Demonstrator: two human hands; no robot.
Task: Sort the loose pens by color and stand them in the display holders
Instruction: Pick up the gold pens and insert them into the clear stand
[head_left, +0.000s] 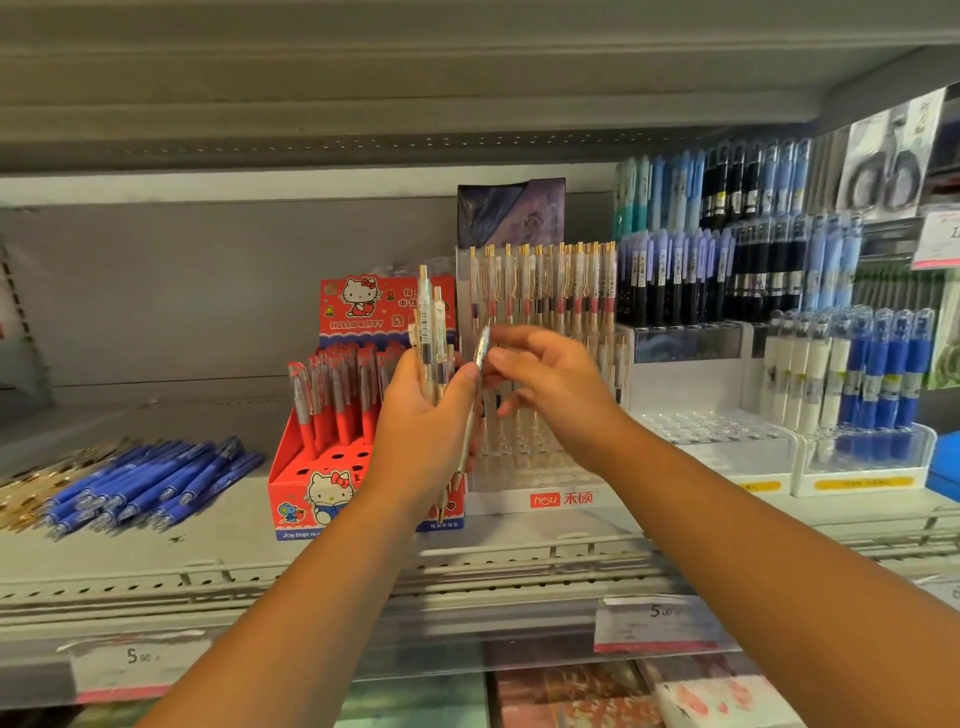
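Observation:
My left hand (423, 415) grips a bunch of clear pens with gold tips (431, 332), held upright before the shelf. My right hand (545, 379) pinches one clear pen (482, 353) at the bunch's right side, its tip pointing down. Just behind stands a clear display holder (540, 467) with a back row of clear gold-clipped pens (545, 286) and empty holes in front. To its left is a red cartoon-cat box (311, 488) holding red pens (332, 395). Loose blue pens (150, 483) and gold-tipped pens (31, 493) lie on the shelf at left.
White tiered holders (717, 441) at right carry blue and white pens (857, 374) and rows of dark and light-blue pens (727, 260). Packaged scissors (888, 166) hang at far right. An upper shelf (415, 93) sits overhead. Price tags (660, 623) line the shelf edge.

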